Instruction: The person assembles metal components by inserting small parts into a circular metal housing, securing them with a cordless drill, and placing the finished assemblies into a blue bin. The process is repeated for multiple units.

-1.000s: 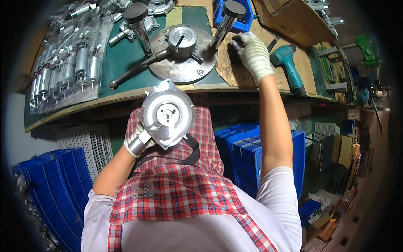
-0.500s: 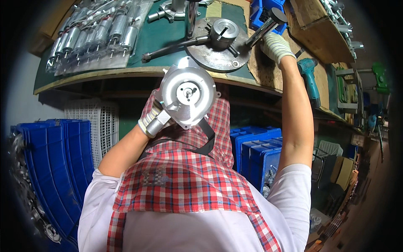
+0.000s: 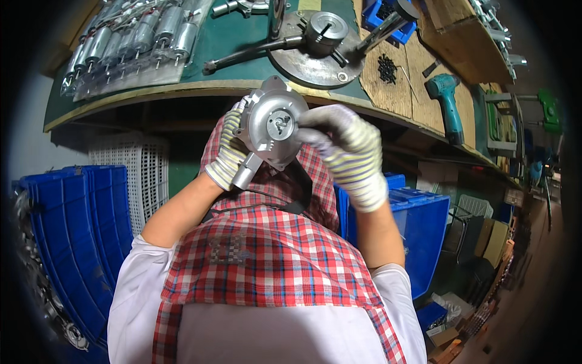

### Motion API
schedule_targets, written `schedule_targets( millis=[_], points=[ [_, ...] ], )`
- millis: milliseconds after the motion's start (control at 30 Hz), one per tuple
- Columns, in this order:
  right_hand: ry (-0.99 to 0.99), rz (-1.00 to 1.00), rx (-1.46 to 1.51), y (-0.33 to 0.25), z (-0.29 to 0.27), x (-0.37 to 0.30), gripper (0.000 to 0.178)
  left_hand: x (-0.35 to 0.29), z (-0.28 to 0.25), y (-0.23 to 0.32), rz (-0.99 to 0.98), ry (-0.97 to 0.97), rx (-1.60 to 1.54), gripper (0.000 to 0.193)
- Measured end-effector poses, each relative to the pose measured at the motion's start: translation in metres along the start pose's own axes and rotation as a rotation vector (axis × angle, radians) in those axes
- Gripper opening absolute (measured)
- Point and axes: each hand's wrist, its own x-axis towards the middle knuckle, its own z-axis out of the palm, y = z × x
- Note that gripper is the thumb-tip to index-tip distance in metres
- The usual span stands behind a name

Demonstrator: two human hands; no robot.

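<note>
My gloved left hand [image 3: 229,142] grips a round silver metal housing [image 3: 262,124] by its left side and holds it tilted in front of my lap. The housing has small lugs around its rim, a pipe-like spout at the bottom and a central hub with dark holes. At its right side is my gloved right hand [image 3: 348,142], thumb and fingers drawn together close to the hub. Whatever those fingertips hold is too small and blurred to name. On the bench's brown board lies a small pile of black screws [image 3: 387,69].
A round steel fixture [image 3: 315,60] with posts and a long handle stands on the green bench. Cylindrical motors [image 3: 142,36] in plastic lie at left. A teal power drill [image 3: 447,106] and a blue bin [image 3: 397,33] are at right. Blue crates [image 3: 73,236] stand below.
My right hand has come back from the brown board by the blue bin to the housing, uncovering the black screws. My left hand has tilted the housing.
</note>
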Motion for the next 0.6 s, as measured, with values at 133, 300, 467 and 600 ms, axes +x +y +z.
schedule_targets(
  millis=[133, 300, 467, 600],
  points=[
    [0.093, -0.217, -0.228, 0.02, 0.033, -0.001, 0.019, 0.005, -0.001, 0.008, 0.181, 0.01, 0.307, 0.04],
    [0.055, -0.138, -0.341, 0.023, 0.036, -0.003, 0.019, 0.006, 0.004, 0.006, 0.171, 0.037, 0.342, 0.042],
    [-0.032, 0.061, -0.277, 0.022, 0.028, -0.001, 0.03, 0.011, 0.0, 0.021, 0.256, -0.028, 0.551, 0.047],
    [-0.009, 0.255, -0.178, 0.029, 0.021, 0.0, 0.047, 0.017, -0.002, 0.02, 0.23, -0.156, 0.523, 0.052]
  ],
)
